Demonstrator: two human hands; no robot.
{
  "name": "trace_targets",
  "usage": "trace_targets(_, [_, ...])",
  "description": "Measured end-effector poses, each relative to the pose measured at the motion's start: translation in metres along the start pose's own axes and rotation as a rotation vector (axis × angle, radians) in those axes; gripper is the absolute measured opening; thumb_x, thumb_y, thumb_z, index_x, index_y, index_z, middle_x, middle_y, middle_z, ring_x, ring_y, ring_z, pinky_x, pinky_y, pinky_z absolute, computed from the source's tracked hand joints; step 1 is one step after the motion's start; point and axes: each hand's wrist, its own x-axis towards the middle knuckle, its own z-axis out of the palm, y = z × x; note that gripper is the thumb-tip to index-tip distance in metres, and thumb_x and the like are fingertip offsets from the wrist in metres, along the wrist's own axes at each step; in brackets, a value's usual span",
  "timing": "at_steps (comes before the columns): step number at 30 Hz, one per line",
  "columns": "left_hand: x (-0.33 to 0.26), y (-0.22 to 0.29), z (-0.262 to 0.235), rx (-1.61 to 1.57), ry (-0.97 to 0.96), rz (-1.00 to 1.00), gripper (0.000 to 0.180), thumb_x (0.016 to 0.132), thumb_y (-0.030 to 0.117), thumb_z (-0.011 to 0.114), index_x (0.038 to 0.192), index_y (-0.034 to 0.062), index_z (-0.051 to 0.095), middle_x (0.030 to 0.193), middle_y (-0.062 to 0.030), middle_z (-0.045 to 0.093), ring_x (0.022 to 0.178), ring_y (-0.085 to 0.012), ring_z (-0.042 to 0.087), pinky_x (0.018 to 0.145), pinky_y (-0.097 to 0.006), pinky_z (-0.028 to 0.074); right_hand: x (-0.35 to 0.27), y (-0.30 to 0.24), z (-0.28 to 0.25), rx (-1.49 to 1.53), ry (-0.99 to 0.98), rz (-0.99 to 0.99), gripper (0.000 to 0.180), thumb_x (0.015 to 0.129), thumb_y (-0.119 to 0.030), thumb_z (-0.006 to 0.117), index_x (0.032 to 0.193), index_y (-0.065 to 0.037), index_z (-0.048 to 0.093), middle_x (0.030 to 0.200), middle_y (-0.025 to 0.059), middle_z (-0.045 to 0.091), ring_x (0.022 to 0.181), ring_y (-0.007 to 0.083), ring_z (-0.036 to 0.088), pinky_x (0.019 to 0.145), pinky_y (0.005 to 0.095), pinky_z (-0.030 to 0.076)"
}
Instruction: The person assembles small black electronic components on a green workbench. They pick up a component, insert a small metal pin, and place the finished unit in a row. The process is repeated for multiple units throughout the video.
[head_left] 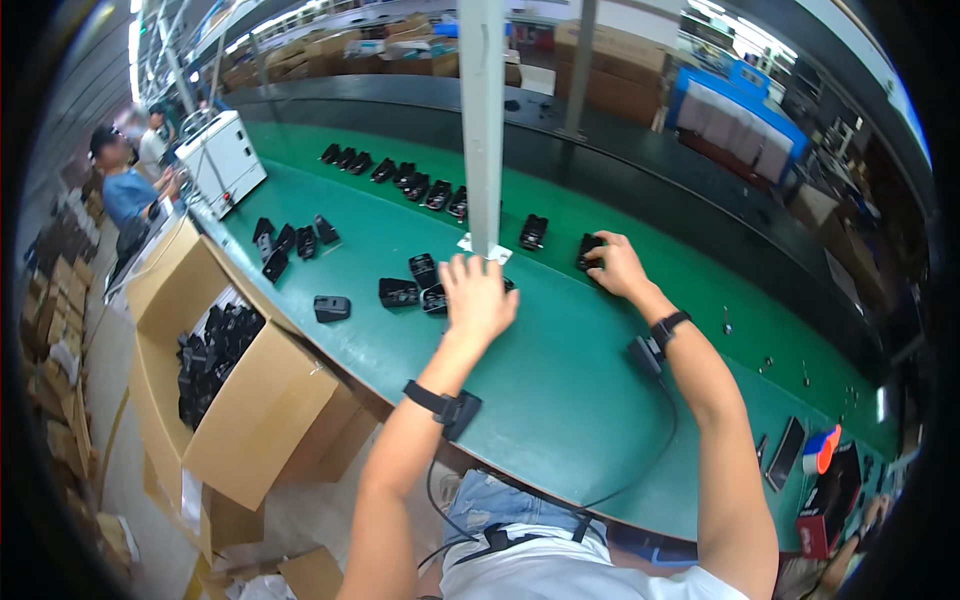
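My right hand (620, 268) pinches a black plastic housing (588, 250) at the near edge of the bright green strip, right of the post. My left hand (478, 300) is palm down, fingers stretched out, over a cluster of similar parts in front of the post. One black part (434, 299) shows from under its left side; the hand hides the rest. Beside it lie an open black housing (398, 292) and another black housing (423, 269). A lone black housing (533, 232) sits on the strip between my hands.
A row of black housings (403, 175) runs along the strip behind the white post (482, 130). At left, a cardboard box (265, 410) holds many black parts. More loose housings (285, 240) lie by a white machine (222, 163). An orange-and-blue tape roll (821, 450) lies far right. People stand at far left.
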Motion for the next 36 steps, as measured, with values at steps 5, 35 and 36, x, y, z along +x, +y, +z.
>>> trace_targets(5, [0.000, -0.007, 0.006, 0.335, -0.189, 0.003, 0.069, 0.074, 0.050, 0.077, 0.118, -0.0001, 0.062, 0.121, -0.0190, 0.061, 0.129, -0.0416, 0.044, 0.113, -0.065, 0.019, -0.028, 0.001, -0.023, -0.163, 0.059, -0.109, 0.044, 0.076, -0.023, 0.074, 0.118, -0.011, 0.070, 0.144, 0.0171, 0.047, 0.134, 0.0392, 0.039, 0.112, 0.0452, 0.037])
trace_targets(35, [-0.009, 0.127, 0.062, -1.552, -0.897, 0.157, 0.057, 0.074, 0.003, 0.071, 0.129, 0.0030, 0.056, 0.108, -0.0052, 0.064, 0.091, -0.0111, 0.061, 0.081, -0.026, 0.051, -0.196, -0.006, -0.057, 1.219, 0.147, 0.241, 0.017, 0.092, -0.010, 0.067, 0.109, -0.004, 0.064, 0.094, 0.0006, 0.065, 0.088, 0.0071, 0.059, 0.078, 0.0241, 0.051])
trace_targets(36, [-0.010, 0.125, 0.059, -1.526, -0.960, 0.193, 0.053, 0.081, 0.007, 0.072, 0.131, 0.0010, 0.054, 0.113, -0.0063, 0.063, 0.098, -0.0121, 0.061, 0.084, -0.027, 0.051, -0.199, -0.005, -0.056, 1.183, 0.156, 0.227, 0.020, 0.088, -0.009, 0.072, 0.106, -0.003, 0.066, 0.094, 0.0012, 0.065, 0.086, 0.0073, 0.059, 0.079, 0.0240, 0.051])
